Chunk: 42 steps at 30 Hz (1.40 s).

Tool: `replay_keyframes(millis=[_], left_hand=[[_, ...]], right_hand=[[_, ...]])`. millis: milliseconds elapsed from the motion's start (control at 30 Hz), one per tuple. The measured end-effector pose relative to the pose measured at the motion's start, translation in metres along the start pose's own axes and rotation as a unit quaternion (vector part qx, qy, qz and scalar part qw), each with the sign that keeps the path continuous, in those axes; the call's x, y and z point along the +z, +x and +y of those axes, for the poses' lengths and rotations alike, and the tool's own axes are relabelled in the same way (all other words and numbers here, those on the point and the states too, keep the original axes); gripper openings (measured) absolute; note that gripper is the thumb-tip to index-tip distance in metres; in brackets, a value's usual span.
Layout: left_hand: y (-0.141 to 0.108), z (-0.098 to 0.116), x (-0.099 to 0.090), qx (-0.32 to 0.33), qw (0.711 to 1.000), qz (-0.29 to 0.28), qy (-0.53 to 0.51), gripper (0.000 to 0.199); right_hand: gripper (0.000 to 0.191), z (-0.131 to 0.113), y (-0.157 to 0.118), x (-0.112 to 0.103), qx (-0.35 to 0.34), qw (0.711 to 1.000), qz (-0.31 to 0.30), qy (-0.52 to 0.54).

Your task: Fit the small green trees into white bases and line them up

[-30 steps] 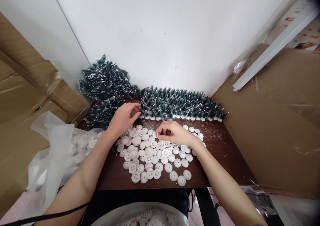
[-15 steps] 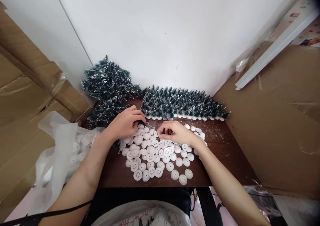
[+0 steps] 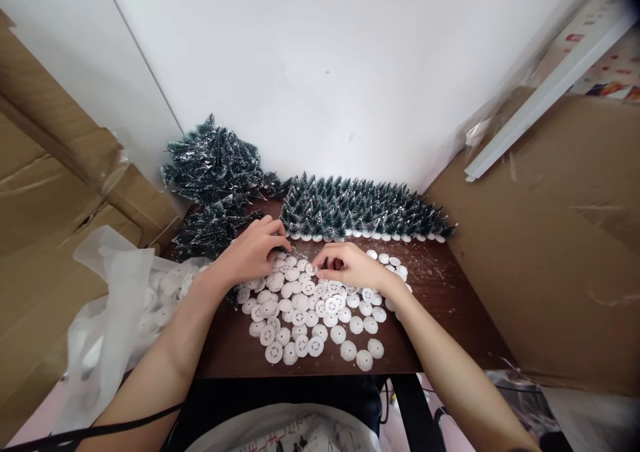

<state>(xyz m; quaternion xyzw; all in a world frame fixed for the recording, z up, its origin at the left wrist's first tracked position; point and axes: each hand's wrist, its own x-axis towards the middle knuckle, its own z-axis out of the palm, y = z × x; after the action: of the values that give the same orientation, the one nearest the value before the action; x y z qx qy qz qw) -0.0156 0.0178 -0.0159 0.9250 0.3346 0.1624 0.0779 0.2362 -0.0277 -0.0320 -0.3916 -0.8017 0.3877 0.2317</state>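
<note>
Just above the far side of a spread of round white plastic bases, my left hand has its fingers curled together. A bit of dark green bristle, apparently a miniature snowy tree, shows beneath its fingertips. My right hand is closed in a pinch at the edge of a white disc base. Its other fingers are folded, and their grip is partly hidden. Some bases lie with slotted undersides up, others show a small centre hole.
Standing miniature trees on white bases form rows along the wall. Loose trees are heaped at the back left. A translucent bag of more bases lies left. Cardboard borders the right, and a white bag sits below the table edge.
The view has shifted slightly. Both hands keep nearly the same pose; the left fingertips have shifted a little over the green piece.
</note>
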Motion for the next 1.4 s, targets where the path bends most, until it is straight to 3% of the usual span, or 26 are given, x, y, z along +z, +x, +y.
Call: replay_keyframes(millis=[100, 200, 333, 467, 633, 1067, 1400], left_hand=[[0.001, 0.008, -0.01, -0.002, 0.993, 0.042, -0.108, 0.021], [0.001, 0.017, -0.017, -0.024, 0.965, 0.103, -0.24, 0.017], [0.002, 0.025, -0.014, -0.099, 0.908, 0.197, -0.357, 0.022], [0.005, 0.03, -0.008, -0.16, 0.874, 0.227, -0.399, 0.021], [0.009, 0.036, -0.006, -0.162, 0.869, 0.207, -0.42, 0.019], [0.009, 0.038, 0.001, -0.15, 0.86, 0.223, -0.435, 0.021], [0.009, 0.036, 0.007, -0.126, 0.872, 0.22, -0.419, 0.019]], right_hand=[[0.016, -0.001, 0.001, 0.0, 0.001, 0.998, 0.031, 0.049], [0.024, 0.001, 0.004, 0.004, 0.009, 0.985, 0.089, 0.146], [0.032, 0.007, 0.011, 0.014, 0.024, 0.936, 0.165, 0.311], [0.029, 0.006, 0.017, 0.022, 0.041, 0.882, 0.204, 0.423], [0.028, 0.004, 0.016, 0.023, 0.04, 0.852, 0.195, 0.484], [0.027, 0.0, 0.016, 0.023, 0.059, 0.838, 0.19, 0.509], [0.025, 0.002, 0.016, 0.024, 0.04, 0.83, 0.185, 0.524]])
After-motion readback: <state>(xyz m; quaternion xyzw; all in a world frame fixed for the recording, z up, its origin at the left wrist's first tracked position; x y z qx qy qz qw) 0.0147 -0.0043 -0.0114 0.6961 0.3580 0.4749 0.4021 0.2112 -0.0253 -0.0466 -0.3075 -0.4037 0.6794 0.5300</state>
